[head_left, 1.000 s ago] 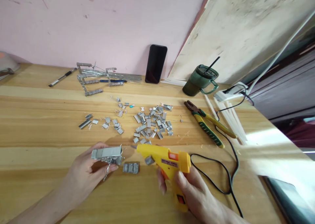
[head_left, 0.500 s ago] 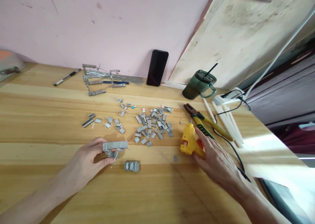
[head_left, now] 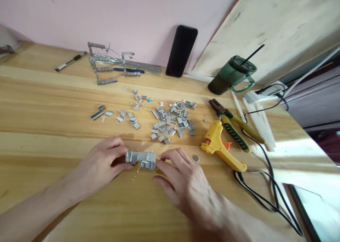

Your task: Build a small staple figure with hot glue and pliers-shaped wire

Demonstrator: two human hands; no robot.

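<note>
Pinching the grey block (head_left: 145, 157): my left hand (head_left: 107, 160)
Parted fingers: my right hand (head_left: 183, 178), at the block's right end
Glue gun (head_left: 219, 147): right of the block

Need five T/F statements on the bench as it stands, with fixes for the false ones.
1. The left hand holds a gray piece. True.
2. The right hand grips the pliers. False: it is beside the gray piece, and the pliers lie on the table.
3. The yellow glue gun lies apart from both hands. True.
4. The phone lies flat on the table. False: it stands propped against the wall.
5. The green mug has a black straw in it. True.
</note>
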